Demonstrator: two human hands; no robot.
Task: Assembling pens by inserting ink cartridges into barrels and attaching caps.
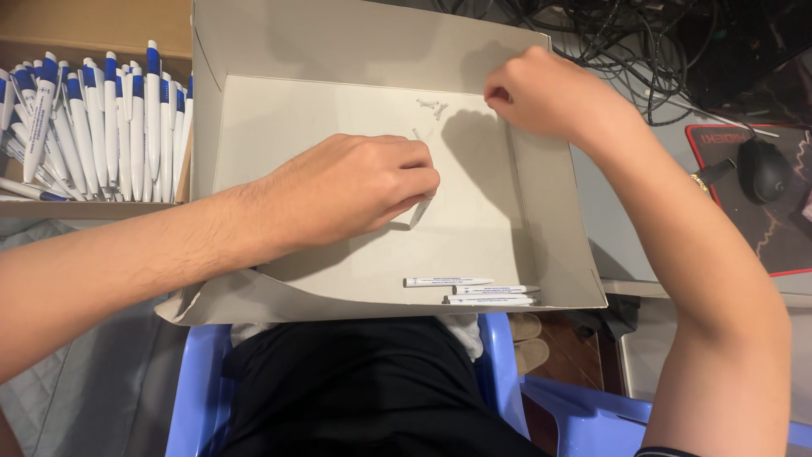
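The shallow grey cardboard tray point(355, 271) rests on the person's lap, its near-left edge bent and sagging. The left hand point(355, 190) lies palm down at the tray's centre, its fingers point(414, 182) curled around a white pen barrel point(420, 211) whose lower end shows just below them. The right hand point(541, 93) is at the tray's far right wall, fingers clenched; whether they pinch anything cannot be told. Small grey parts point(431, 107) lie on the tray floor between the hands, near the far wall. Three white pen barrels point(474, 290) lie side by side along the near right edge. The tray floor left of the left hand and below it is open. Beside the tray's left wall, a brown carton point(93, 25) holds a dense row of white pens with blue clips point(93, 118). A black mouse point(763, 169) sits on a red-edged pad at right.
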